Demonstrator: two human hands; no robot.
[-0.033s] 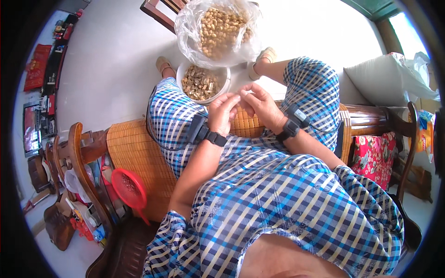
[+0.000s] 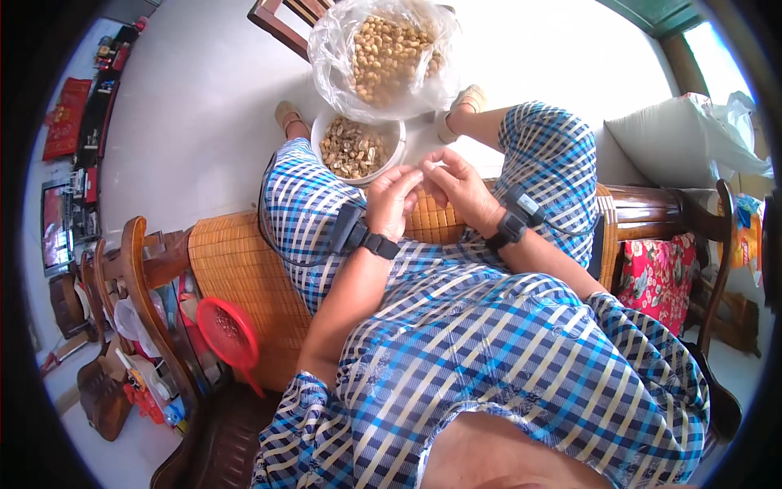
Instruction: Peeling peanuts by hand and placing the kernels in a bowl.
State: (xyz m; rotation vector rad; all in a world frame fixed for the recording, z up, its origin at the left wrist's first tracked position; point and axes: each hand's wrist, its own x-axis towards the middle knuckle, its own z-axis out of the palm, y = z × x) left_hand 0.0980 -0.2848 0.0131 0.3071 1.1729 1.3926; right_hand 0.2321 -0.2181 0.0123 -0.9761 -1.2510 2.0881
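Note:
My left hand (image 2: pixel 391 202) and my right hand (image 2: pixel 461 184) meet over my lap, thumbs and fingertips pinched close together. Whatever lies between the fingertips is too small and hidden to make out. Just beyond my left hand, a white bucket (image 2: pixel 399 147) stands on the floor between my feet, with broken peanut shells (image 2: pixel 352 148) in it. Farther off, a clear plastic bag (image 2: pixel 328 59) lies open, full of unshelled peanuts (image 2: pixel 383 50). To my left on the seat, a red plastic strainer (image 2: pixel 252 342) holds small reddish kernels (image 2: pixel 229 324).
I sit on a wooden bench with a bamboo mat (image 2: pixel 244 261). A wooden chair (image 2: pixel 281 28) stands by the bag. At right are a large white sack (image 2: pixel 664 138) and a red floral cloth (image 2: pixel 656 277). Wooden armrests (image 2: pixel 142 285) flank the seat.

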